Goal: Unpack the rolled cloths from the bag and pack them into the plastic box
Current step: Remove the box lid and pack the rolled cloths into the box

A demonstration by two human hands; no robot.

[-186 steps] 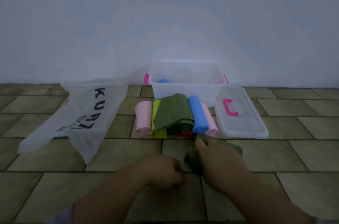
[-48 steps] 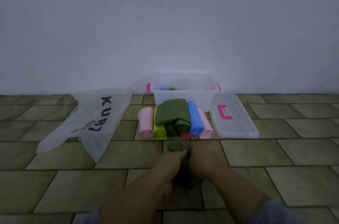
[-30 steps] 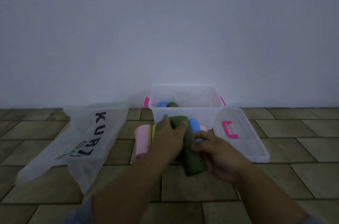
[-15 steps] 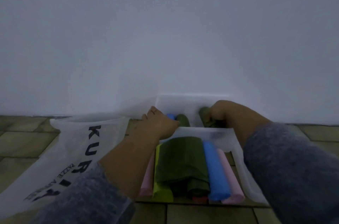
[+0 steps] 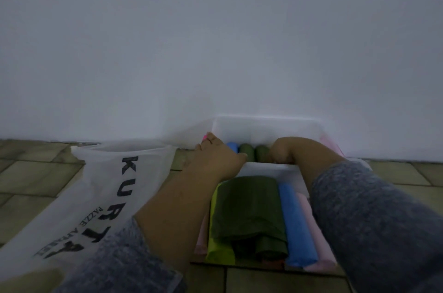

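Observation:
The clear plastic box (image 5: pixel 266 122) stands against the wall. Inside it lie a blue roll (image 5: pixel 232 146) and two dark green rolls (image 5: pixel 247 150), side by side. My right hand (image 5: pixel 285 151) is down in the box, fingers curled against the right-hand green roll (image 5: pixel 260 153). My left hand (image 5: pixel 215 158) grips the box's near left corner. In front of the box, more cloths lie on the floor: a dark green one (image 5: pixel 249 208) on top, a blue roll (image 5: pixel 297 225), a pink roll (image 5: pixel 316 242) and a lime one (image 5: pixel 219 253).
The white translucent bag (image 5: pixel 96 196) with black lettering lies flat on the tiled floor to the left. A white wall rises right behind the box. My grey sleeves fill the lower corners, and my right arm hides the floor right of the box.
My right hand has brought the green roll down into the box beside the other green roll. My left hand has stayed on the box's corner. Earlier, both hands rolled this cloth on the floor.

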